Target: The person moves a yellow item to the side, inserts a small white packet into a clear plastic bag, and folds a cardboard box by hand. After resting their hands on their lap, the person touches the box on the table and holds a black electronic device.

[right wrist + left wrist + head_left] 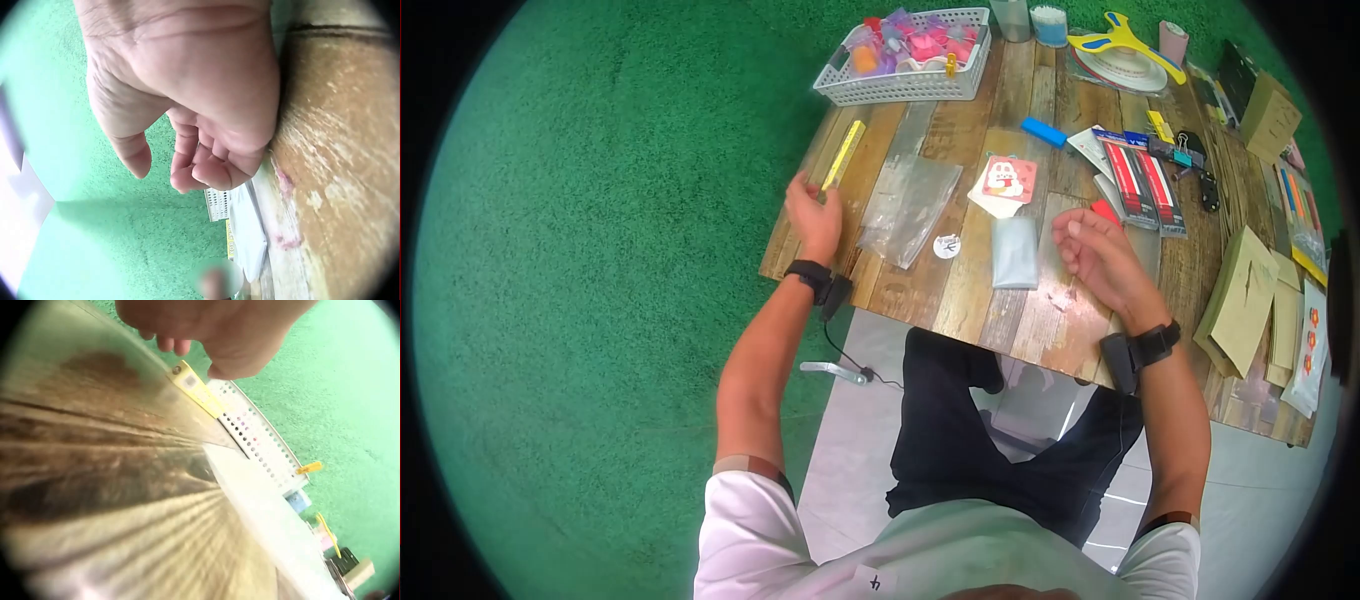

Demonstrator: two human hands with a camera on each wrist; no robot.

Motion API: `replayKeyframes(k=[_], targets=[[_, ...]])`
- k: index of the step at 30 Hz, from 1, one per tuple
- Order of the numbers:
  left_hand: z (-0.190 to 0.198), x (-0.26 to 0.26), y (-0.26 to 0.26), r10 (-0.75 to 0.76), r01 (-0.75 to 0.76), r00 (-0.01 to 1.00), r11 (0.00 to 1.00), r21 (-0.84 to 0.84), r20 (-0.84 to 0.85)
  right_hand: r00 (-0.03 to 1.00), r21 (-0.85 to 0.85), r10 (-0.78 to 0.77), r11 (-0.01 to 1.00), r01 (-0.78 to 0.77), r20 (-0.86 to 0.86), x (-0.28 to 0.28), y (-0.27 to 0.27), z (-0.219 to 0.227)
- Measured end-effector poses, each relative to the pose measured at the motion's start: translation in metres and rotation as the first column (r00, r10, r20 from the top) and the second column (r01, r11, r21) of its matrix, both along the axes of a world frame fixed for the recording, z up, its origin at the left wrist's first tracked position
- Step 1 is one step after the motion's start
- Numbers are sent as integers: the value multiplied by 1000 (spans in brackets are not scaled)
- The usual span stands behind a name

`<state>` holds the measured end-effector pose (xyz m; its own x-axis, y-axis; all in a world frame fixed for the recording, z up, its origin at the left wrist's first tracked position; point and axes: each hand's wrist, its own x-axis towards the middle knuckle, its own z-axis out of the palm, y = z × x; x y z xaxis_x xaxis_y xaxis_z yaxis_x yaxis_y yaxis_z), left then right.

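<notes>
Your left hand [813, 217], thumb and fingers parted, is at the slim yellow strip [844, 155]; your right hand [1104, 262] curls loosely, empty, the flat grey plastic packet [1015, 254] lying untouched.

1. Wears a short-sleeved shirt [750, 530], white at the sleeves in the lower left and lower right of the frame, paler green-grey across the bottom centre.
2. Ends each sleeve in trim [750, 466] of brown and dark bands.
3. Bears at the bottom, left of centre, a pale label [875, 580] marked with a dark "4".
4. Wears plain black trousers [945, 430], lower centre.
5. Carries a black strap [808, 270] with a dark boxy module [837, 299], left of centre; trails a thin black cable [833, 343] below.
6. Carries a matching black band [1157, 343] and dark module block [1119, 362], right of centre.
</notes>
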<state>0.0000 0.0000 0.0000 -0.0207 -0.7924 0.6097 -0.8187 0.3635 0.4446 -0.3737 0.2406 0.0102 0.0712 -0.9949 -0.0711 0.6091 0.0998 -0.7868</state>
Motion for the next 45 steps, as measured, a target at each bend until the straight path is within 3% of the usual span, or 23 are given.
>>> replayKeyframes(k=[1, 2, 3, 5, 6, 8, 11, 15, 17, 21, 23, 27, 33, 35, 36, 38, 39, 41, 43, 45], targets=[[9, -5, 11, -96, 98, 994, 994, -47, 50, 1000, -2, 1, 1000, -1, 6, 0, 0, -1], [25, -17, 32, -176, 174, 982, 984, 48, 66, 1000, -3, 4, 1000, -4, -5, 0, 0, -1], [26, -24, 43, -172, 169, 983, 985, 43, 70, 1000, -8, 7, 1000, -7, -18, -1, -1, -2], [27, -33, 61, -319, 300, 916, 947, 112, 243, 1000, -17, 15, 1000, -15, -16, -1, -1, -1], [28, -36, 69, -317, 300, 916, 948, 106, 245, 1000, -21, 15, 1000, -16, -18, -1, -1, -1], [29, -45, 80, -339, 254, 909, 912, 322, 242, 1000, -18, 5, 1000, -5, -15, 0, 0, 0], [20, -47, 79, -401, 283, 862, 889, 360, 312, 1000, -9, -23, 1000, 23, -13, 0, 2, -1], [22, -48, 72, -465, 337, 858, 830, 445, 217, 1000, -12, -5, 1000, 4, -9, -2, 1, -5], [34, -49, 75, -398, 218, 889, 802, 556, 226, 1000, -21, -5, 1000, 5, -3, -3, 1, -3], [34, -65, 89, -342, 182, 904, 850, 494, 256, 1000, -11, -6, 1000, 6, -2, -2, 0, -5], [29, -70, 93, -342, 282, 852, 938, 203, 397, 1000, -14, -6, 1000, 6, 6, -1, 1, -5], [35, -78, 91, -453, 333, 810, 879, 342, 374, 1000, -8, -11, 1000, 11, -3, -1, 2, -3], [39, -76, 84, -342, 174, 855, 897, 407, 390, 1000, -9, -11, 1000, 11, -1, -2, 2, -3], [26, -69, 71, -318, 275, 934, 931, 240, 162, 1000, -3, -12, 1000, 12, -5, -2, 2, -2], [24, -70, 65, -320, 277, 933, 930, 241, 162, 1000, -1, -20, 1000, 20, -19, -2, 3, 0], [33, -78, 66, -405, 456, 877, 872, 181, -259, 999, 4, -27, 1000, 27, -34, -4, 4, 4], [37, -84, 71, -401, 452, 879, 873, 183, -259, 999, -32, -35, 999, 34, -32, -6, 5, 5], [59, -112, 101, -525, 582, 784, 808, 96, -330, 999, -66, -31, 997, 29, -29, -7, 6, 6], [69, -133, 125, -645, 666, 744, 738, 107, -175, 1000, -103, 2, 995, -1, 5, -8, 6, 8], [71, -159, 149, -657, 672, 739, 734, 96, -146, 999, -123, 35, 992, -35, -4, -10, 6, 7]])
